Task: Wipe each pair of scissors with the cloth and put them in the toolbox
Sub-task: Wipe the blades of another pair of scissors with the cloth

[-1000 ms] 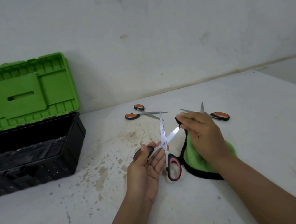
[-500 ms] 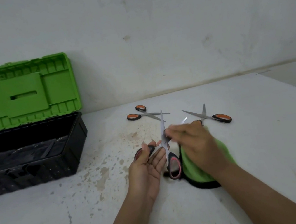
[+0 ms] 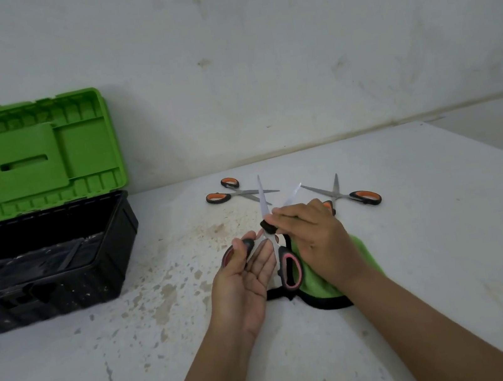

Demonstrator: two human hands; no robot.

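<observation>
My left hand (image 3: 247, 278) grips one pink-and-black handle of a large pair of scissors (image 3: 281, 253), held open with the blades pointing away from me. My right hand (image 3: 311, 233) holds the green cloth (image 3: 360, 253) with its black edge, pinching it against a blade near the pivot. Two smaller orange-handled scissors lie on the table beyond: one pair (image 3: 234, 193) to the left, another (image 3: 347, 193) to the right. The toolbox (image 3: 57, 264) stands open at the left, black base and green lid raised.
The white table (image 3: 452, 257) is stained with brown flecks near the middle. A pale wall (image 3: 287, 52) runs behind it. The table's right edge slants away at the far right.
My right hand with the cloth slid down the blade from near its tip toward the pivot. My left hand has held the scissors in place.
</observation>
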